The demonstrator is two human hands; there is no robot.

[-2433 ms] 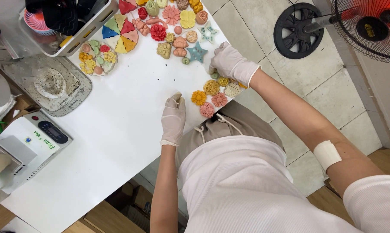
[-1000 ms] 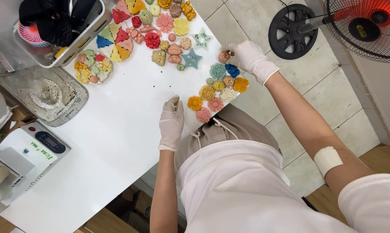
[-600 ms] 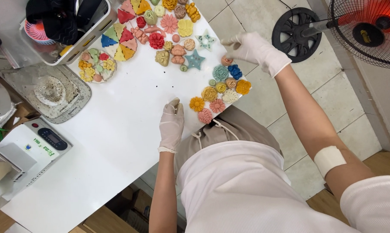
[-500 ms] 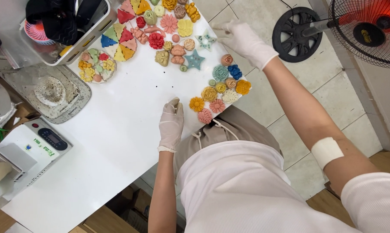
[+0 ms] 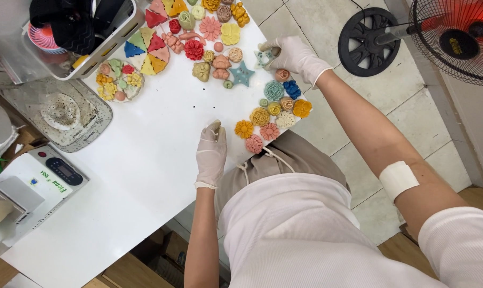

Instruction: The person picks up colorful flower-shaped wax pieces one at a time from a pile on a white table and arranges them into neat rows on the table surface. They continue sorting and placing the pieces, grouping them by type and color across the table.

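Note:
My gloved right hand reaches over the far right edge of the white table, its fingers closed on a pale green star piece. A peach rose piece lies just below that hand, next to a teal flower and a dark blue flower. My gloved left hand rests on the table with its fingers drawn together and nothing in it. It sits just left of a cluster of yellow, orange and pink flower pieces at the table's edge.
Many more coloured moulded pieces cover the far part of the table, with a round plate of small ones. A grey tray, a white basket and a small scale stand on the left. A floor fan stands on the right.
My right hand let go of the peach rose piece beside the teal flower, then moved up and left onto the pale green star. The left hand stayed still.

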